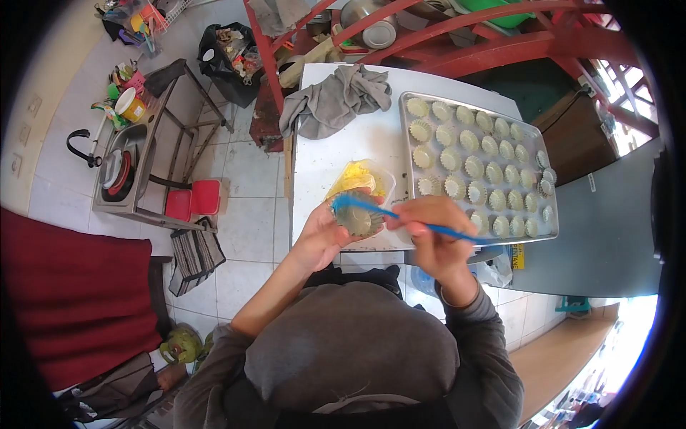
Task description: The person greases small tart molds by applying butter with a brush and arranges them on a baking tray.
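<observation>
My left hand (320, 242) is closed around the edge of a fluted metal tart mould (359, 219), its inside turned up toward me. Pinched in my right hand (434, 236) is a blue brush (451, 232), whose head lies over the mould's far left rim. Just beyond the mould stands a clear plastic tub (386, 179) with a soft yellow spread (357, 177) in it, partly hidden by my left fingers. To the right, a large metal baking tray (409, 143) holds rows of similar fluted moulds.
A grey cloth (336, 100) lies crumpled on the white table (314, 154), left of the tray. Red railings (443, 53) rise behind the table. Farther left are a sink (132, 146) with dishes, a black rubbish bag (232, 86) and a red stool (206, 196).
</observation>
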`<state>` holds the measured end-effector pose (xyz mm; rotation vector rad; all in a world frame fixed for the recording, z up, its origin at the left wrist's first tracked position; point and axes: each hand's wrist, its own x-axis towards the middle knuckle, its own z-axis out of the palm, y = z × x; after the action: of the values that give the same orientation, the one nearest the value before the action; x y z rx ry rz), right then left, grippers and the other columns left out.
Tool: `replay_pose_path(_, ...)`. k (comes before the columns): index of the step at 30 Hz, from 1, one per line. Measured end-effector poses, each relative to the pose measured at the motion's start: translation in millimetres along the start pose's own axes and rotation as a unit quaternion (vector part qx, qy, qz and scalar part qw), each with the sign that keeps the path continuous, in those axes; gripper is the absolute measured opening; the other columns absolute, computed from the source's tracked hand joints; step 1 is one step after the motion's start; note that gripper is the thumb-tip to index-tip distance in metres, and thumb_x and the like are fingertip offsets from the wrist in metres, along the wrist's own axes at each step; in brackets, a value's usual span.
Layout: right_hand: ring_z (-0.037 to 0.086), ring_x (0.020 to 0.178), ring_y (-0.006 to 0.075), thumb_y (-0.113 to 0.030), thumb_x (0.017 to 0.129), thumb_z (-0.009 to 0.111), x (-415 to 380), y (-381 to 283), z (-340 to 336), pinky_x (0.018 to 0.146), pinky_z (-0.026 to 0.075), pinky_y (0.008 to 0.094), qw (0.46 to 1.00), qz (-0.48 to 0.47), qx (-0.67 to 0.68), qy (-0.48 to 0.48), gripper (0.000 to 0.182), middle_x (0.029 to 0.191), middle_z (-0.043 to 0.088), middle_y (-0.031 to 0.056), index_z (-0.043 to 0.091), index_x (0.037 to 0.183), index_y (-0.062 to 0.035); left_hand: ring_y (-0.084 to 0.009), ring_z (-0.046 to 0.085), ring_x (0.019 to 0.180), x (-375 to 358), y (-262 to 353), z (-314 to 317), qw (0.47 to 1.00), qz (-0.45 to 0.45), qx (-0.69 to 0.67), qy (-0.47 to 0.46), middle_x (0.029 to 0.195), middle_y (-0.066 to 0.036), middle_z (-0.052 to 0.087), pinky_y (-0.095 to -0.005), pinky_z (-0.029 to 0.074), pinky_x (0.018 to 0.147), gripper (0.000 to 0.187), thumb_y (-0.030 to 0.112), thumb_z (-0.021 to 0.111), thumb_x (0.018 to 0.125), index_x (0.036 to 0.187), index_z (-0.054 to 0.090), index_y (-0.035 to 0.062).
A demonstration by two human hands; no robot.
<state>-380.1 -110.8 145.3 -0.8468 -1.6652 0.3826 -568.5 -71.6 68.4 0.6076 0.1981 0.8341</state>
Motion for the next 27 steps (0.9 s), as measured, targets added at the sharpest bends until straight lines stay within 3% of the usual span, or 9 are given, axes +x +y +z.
replay_pose_path(2,0.066,0.075,0.0257,-0.001,0.083,0.062,-3.2,7.9,9.0,0.067,0.051,0.0321,0.996,-0.04,-0.074,0.009,0.005,0.084,0.067,0.0128,0.062,0.087,0.0017,-0.0258,0.048,0.12,1.0,-2.3,-2.9,0.995,0.04,0.087,0.016,0.13,-0.016,0.047,-0.0392,0.037,0.103,0.074,0.015,0.075,0.075,0.134,0.034,-0.0015)
replay_pose_path(6,0.064,0.071,0.0244,0.002,0.082,0.062,-11.0,-4.5,-1.2,0.065,0.051,0.0317,0.987,0.07,0.049,0.138,0.012,0.085,0.064,0.012,0.059,0.093,0.0024,-0.0223,0.046,0.121,2.6,0.3,-3.7,0.959,0.127,0.249,0.035,0.127,-0.014,0.051,-0.0352,0.034,0.102,0.068,0.004,0.074,0.073,0.131,0.039,-0.0013)
replay_pose_path(7,0.063,0.069,0.022,0.003,0.082,0.062,-10.2,-7.2,-1.7,0.064,0.05,0.0298,0.99,0.078,0.072,0.091,0.013,0.081,0.062,0.0115,0.057,0.094,0.0018,-0.0225,0.046,0.121,3.0,1.0,-3.2,0.941,0.139,0.306,0.036,0.125,-0.013,0.052,-0.0355,0.034,0.102,0.068,0.005,0.075,0.072,0.13,0.04,-0.0006)
replay_pose_path(10,0.062,0.063,0.0176,0.003,0.084,0.059,-6.7,3.1,12.7,0.059,0.048,0.0278,0.989,-0.03,-0.146,0.003,0.006,0.079,0.061,0.0115,0.057,0.09,0.0012,-0.0226,0.046,0.121,1.4,3.6,-2.8,0.871,0.165,0.461,0.04,0.123,-0.012,0.054,-0.0362,0.034,0.102,0.068,0.007,0.077,0.069,0.128,0.044,0.0001)
replay_pose_path(12,0.062,0.065,0.0199,0.004,0.083,0.06,-13.8,9.6,3.5,0.057,0.047,0.0281,0.991,0.036,-0.125,0.021,0.008,0.078,0.06,0.0121,0.057,0.09,0.0013,-0.0223,0.046,0.12,-0.1,8.4,-4.8,0.818,0.18,0.544,0.051,0.123,-0.012,0.054,-0.0364,0.033,0.102,0.069,0.006,0.078,0.067,0.127,0.045,-0.001)
replay_pose_path(14,0.062,0.068,0.0233,0.004,0.081,0.062,-17.8,3.1,-3.6,0.057,0.047,0.0289,0.989,0.108,-0.084,0.06,0.011,0.078,0.059,0.0123,0.058,0.091,0.0017,-0.0234,0.046,0.12,-1.2,10.0,-4.1,0.791,0.208,0.573,0.048,0.123,-0.012,0.055,-0.0367,0.033,0.103,0.068,0.006,0.078,0.066,0.126,0.047,0.0)
replay_pose_path(18,0.061,0.07,0.0222,0.006,0.08,0.06,-6.4,-2.1,14.1,0.058,0.047,0.0287,0.987,-0.021,-0.159,-0.026,0.012,0.083,0.061,0.011,0.058,0.091,0.0016,-0.0264,0.046,0.121,-1.3,12.0,0.9,0.752,0.221,0.62,0.043,0.122,-0.013,0.056,-0.0375,0.033,0.103,0.068,0.006,0.079,0.063,0.124,0.049,0.0019)
replay_pose_path(21,0.06,0.07,0.0258,0.005,0.079,0.062,-15.4,5.0,-4.3,0.064,0.048,0.0319,0.99,0.074,-0.123,0.013,0.012,0.084,0.06,0.0128,0.056,0.089,0.0014,-0.0283,0.045,0.122,-2.0,14.1,-3.5,0.735,0.228,0.637,0.039,0.122,-0.013,0.057,-0.0377,0.033,0.102,0.068,0.007,0.08,0.062,0.123,0.051,0.0028)
replay_pose_path(27,0.06,0.068,0.023,0.006,0.081,0.06,-16.6,-4.0,5.4,0.061,0.047,0.0303,0.987,0.073,-0.14,-0.021,0.01,0.075,0.06,0.009,0.059,0.089,0.0004,-0.0276,0.043,0.124,2.8,18.0,3.3,0.698,0.219,0.682,0.017,0.121,-0.008,0.058,-0.0481,0.016,0.109,0.068,0.008,0.081,0.059,0.122,0.053,0.0065)
